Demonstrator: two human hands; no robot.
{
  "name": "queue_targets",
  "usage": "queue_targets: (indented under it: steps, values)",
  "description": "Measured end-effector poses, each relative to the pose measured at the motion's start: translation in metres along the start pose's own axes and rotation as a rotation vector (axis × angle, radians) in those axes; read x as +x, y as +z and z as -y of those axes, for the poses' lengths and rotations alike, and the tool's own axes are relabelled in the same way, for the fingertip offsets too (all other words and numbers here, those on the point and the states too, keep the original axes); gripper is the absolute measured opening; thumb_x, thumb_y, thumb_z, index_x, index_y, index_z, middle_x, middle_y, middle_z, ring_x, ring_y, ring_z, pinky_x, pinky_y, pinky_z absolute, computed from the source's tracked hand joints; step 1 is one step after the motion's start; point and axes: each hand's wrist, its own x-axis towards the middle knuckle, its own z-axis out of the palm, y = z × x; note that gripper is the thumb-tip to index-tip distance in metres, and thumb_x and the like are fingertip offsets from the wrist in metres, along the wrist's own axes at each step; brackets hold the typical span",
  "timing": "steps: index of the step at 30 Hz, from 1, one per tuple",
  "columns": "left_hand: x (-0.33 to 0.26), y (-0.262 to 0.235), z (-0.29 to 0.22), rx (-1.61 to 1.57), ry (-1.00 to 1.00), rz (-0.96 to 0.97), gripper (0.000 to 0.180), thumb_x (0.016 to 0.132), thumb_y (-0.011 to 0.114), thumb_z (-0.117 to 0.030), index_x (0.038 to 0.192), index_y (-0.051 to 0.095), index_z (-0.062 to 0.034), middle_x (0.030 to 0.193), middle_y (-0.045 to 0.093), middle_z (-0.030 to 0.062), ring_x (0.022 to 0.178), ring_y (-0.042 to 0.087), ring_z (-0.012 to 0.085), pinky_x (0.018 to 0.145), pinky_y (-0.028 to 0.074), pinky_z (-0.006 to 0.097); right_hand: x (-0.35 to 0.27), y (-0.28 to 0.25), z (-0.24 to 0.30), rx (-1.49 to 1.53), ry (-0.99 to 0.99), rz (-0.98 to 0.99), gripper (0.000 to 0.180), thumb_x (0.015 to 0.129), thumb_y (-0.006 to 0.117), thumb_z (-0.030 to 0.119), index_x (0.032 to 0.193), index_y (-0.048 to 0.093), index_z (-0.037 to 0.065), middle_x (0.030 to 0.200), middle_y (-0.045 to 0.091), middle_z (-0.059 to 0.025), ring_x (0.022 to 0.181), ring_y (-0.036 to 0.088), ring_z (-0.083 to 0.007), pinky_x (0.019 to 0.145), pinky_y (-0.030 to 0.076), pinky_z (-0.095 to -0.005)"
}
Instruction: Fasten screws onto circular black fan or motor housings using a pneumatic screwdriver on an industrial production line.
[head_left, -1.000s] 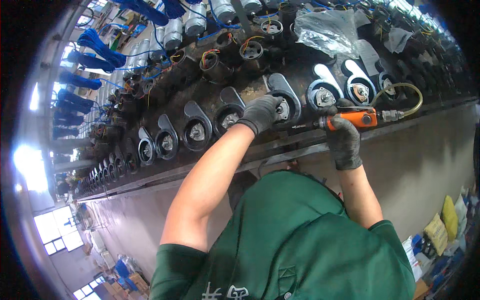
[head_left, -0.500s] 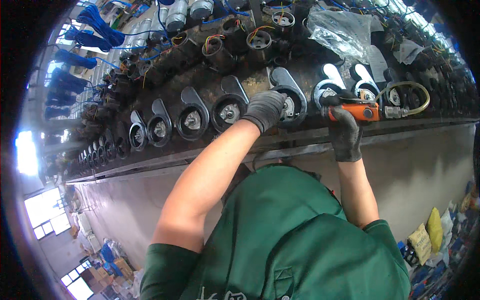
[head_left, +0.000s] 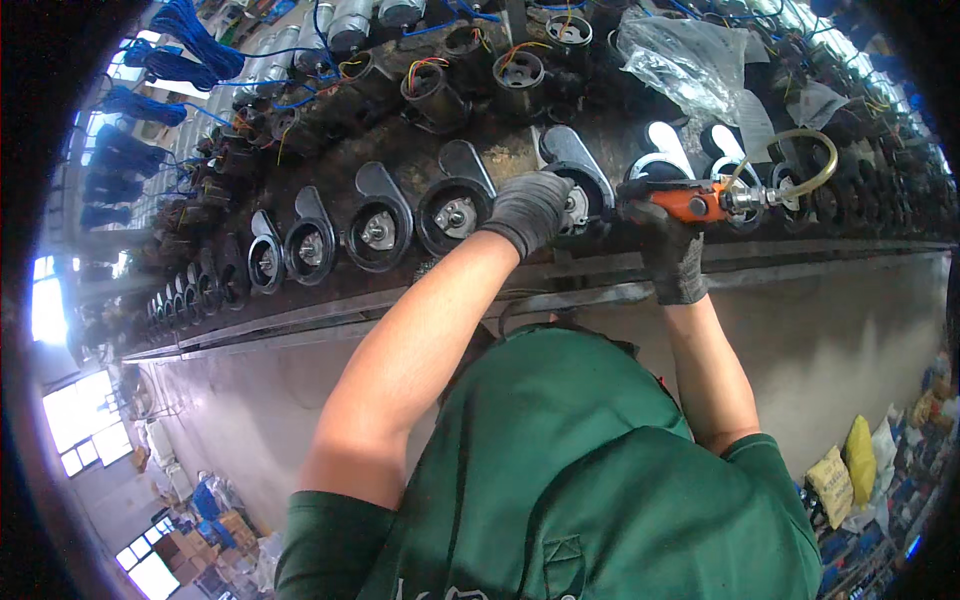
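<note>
My left hand (head_left: 527, 211), in a dark grey glove, rests on a black round motor housing (head_left: 578, 192) in a row of like housings along a long workbench (head_left: 400, 300). My right hand (head_left: 668, 250), also gloved, grips an orange air-powered screwdriver (head_left: 690, 201) held level, its tip toward the same housing. A yellowish hose (head_left: 790, 150) loops from the tool's right end. More housings (head_left: 378, 222) stand to the left.
Behind the row lie motor cores with coloured wires (head_left: 520, 70), blue cable bundles (head_left: 180, 30) and a clear plastic bag (head_left: 690, 55). Below the bench a grey floor (head_left: 850, 350) runs right to yellow sacks (head_left: 845, 470).
Both hands and the bench sit higher in the picture than a second ago. The orange tool has moved in closer to the housing under my left hand.
</note>
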Motion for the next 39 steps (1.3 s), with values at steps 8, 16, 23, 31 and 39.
queue_targets:
  steps: [8, 16, 23, 31, 39]
  values:
    - [-0.003, 0.003, 0.005, -0.022, 0.054, -0.051, 0.041, 0.086, 0.069, -0.032, 0.122, 0.065, -0.0134, 0.108, 0.07, 0.0161, 0.103, 0.067, 0.0359, 0.085, 0.053, 0.049, 0.02, -0.016, -0.027, -0.344, -0.099, 0.093, 0.049, 0.075, 0.083, 0.006, 0.119, 0.061, 0.006, 0.111, 0.067, -0.0057, 0.095, 0.065, -0.0196, 0.085, 0.056, -0.0331]
    - [-0.022, -0.025, -0.007, -0.233, 0.082, -0.104, 0.039, 0.086, 0.066, -0.02, 0.124, 0.064, -0.0179, 0.117, 0.07, 0.0142, 0.105, 0.067, 0.0361, 0.089, 0.053, 0.046, 0.038, 0.002, -0.016, -0.61, 0.004, 0.708, 0.059, 0.075, 0.088, 0.018, 0.126, 0.061, 0.007, 0.116, 0.067, -0.0047, 0.107, 0.063, -0.0173, 0.099, 0.05, -0.034]
    - [0.0, 0.01, 0.01, -0.306, 0.109, -0.164, 0.055, 0.078, 0.073, -0.031, 0.131, 0.06, -0.019, 0.117, 0.07, 0.0172, 0.104, 0.067, 0.0384, 0.088, 0.053, 0.046, 0.033, 0.006, -0.036, -0.597, -0.127, 0.413, 0.056, 0.071, 0.089, 0.014, 0.119, 0.062, 0.007, 0.112, 0.067, -0.0042, 0.102, 0.064, -0.0183, 0.091, 0.054, -0.0341]
    - [-0.003, 0.008, 0.009, -0.23, 0.12, -0.142, 0.057, 0.082, 0.075, -0.036, 0.134, 0.057, -0.0207, 0.113, 0.071, 0.0178, 0.103, 0.067, 0.0391, 0.09, 0.052, 0.044, 0.027, 0.011, -0.038, -0.546, -0.04, 0.389, 0.057, 0.069, 0.089, 0.014, 0.119, 0.063, 0.006, 0.111, 0.068, -0.0054, 0.101, 0.065, -0.018, 0.09, 0.054, -0.034]
    - [-0.008, 0.003, 0.003, -0.251, 0.151, -0.223, 0.055, 0.082, 0.074, -0.036, 0.132, 0.059, -0.0182, 0.11, 0.071, 0.0178, 0.103, 0.067, 0.0384, 0.088, 0.053, 0.043, 0.029, 0.011, -0.041, -0.655, -0.069, 0.315, 0.054, 0.072, 0.087, 0.014, 0.118, 0.062, 0.006, 0.108, 0.069, -0.006, 0.1, 0.065, -0.0193, 0.091, 0.054, -0.0346]
